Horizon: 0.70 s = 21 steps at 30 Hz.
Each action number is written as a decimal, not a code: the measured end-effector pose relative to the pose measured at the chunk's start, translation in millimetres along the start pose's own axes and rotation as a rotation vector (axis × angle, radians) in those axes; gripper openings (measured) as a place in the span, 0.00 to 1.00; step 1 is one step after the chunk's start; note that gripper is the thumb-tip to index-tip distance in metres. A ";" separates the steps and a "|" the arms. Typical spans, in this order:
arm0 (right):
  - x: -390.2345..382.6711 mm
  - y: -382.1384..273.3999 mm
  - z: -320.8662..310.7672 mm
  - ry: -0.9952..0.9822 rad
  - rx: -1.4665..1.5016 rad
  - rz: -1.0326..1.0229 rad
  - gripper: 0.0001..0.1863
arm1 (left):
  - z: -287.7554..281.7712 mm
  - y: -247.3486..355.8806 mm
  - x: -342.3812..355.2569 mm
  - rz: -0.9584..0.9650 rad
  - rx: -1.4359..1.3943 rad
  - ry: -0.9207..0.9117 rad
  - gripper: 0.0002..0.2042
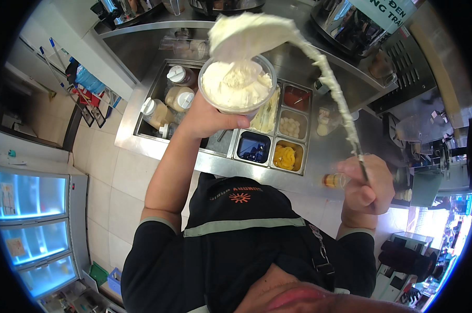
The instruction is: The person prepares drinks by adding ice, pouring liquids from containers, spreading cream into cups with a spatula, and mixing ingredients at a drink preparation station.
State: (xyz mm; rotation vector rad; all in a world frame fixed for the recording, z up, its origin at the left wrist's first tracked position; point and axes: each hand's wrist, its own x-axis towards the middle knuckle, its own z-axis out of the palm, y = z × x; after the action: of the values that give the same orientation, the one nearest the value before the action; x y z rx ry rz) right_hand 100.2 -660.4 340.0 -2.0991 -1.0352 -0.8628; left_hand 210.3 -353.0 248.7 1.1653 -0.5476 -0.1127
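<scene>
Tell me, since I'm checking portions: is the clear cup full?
Full: white cream heaps to the rim of the clear cup in the left hand.

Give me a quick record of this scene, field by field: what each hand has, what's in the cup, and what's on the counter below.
left hand: holds a clear plastic cup raised
cup contents: white cream, heaped
right hand: grip closed on a long spatula, cream-coated
spatula blade: above the cup, loaded with cream
counter: steel, with inset topping tubs and capped squeeze bottles
floor: pale tiles
</scene>
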 end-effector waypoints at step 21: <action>-3.0 20.9 56.3 0.108 0.217 -0.018 0.23 | 3.9 -25.6 -32.3 0.118 0.022 0.377 0.43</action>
State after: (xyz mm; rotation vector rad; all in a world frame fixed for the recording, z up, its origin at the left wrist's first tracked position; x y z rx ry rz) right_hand 131.6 -628.7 299.7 -1.8454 -1.0428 -0.8245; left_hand 185.5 -354.9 215.6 1.1381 -0.2821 0.2120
